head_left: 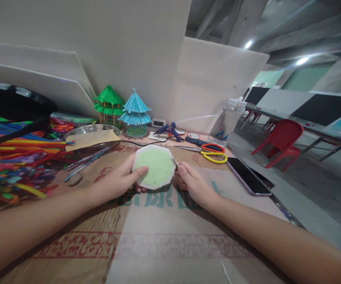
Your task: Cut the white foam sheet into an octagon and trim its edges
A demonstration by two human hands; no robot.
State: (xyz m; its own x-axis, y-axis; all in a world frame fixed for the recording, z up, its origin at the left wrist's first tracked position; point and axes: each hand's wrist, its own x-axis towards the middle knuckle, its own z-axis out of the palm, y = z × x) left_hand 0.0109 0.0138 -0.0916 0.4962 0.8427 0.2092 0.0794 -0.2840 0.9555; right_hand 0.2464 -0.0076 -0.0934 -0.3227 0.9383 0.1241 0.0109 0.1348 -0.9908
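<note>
Well in from the right edge of the surface [81, 221], the left hand [128, 175] clasps the green octagon [155, 163], thumb on top, seemingly steadying it while the right hand [192, 180] pinches something thin [174, 160], unclear, at its rim.

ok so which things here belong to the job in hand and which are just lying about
In the job:
green-and-white octagonal piece, held in the left hand
thin item at its edge, pinched by the right hand; too blurred to name

Seemingly just lying about, untouched:
scissors
glue gun, though it may belong
phone
blue model hut
green model hut
</note>
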